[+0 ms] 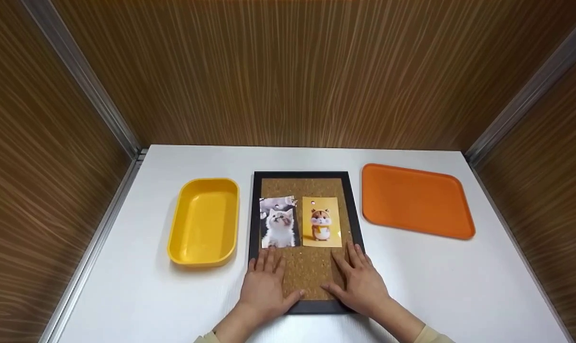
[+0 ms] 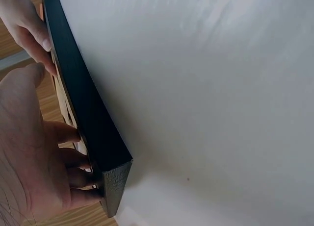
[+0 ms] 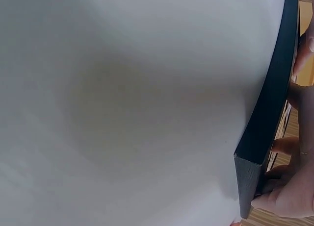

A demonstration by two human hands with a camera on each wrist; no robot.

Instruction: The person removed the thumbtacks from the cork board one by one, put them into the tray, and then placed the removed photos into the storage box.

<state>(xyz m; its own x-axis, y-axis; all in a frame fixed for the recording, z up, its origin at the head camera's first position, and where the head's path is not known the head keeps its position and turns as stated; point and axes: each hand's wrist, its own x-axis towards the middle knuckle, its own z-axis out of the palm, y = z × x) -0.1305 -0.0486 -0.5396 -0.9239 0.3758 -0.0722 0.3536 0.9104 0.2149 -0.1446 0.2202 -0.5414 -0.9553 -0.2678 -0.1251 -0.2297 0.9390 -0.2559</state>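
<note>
White bench (image 1: pixel 464 281), soft glare on surface. Back wall (image 1: pixel 288 71), left wall (image 1: pixel 40 166), right wall (image 1: pixel 545 133): brown, streaked wood grain. Silver metal strips (image 1: pixel 82 71) along both rear corners.

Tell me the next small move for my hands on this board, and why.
I'd probably lift the left hand straight up off the board. Its fingertips lie right at the bottom edge of the cat picture, so sliding away might nudge it. The right hand also rests on the board and could steady it.
</note>
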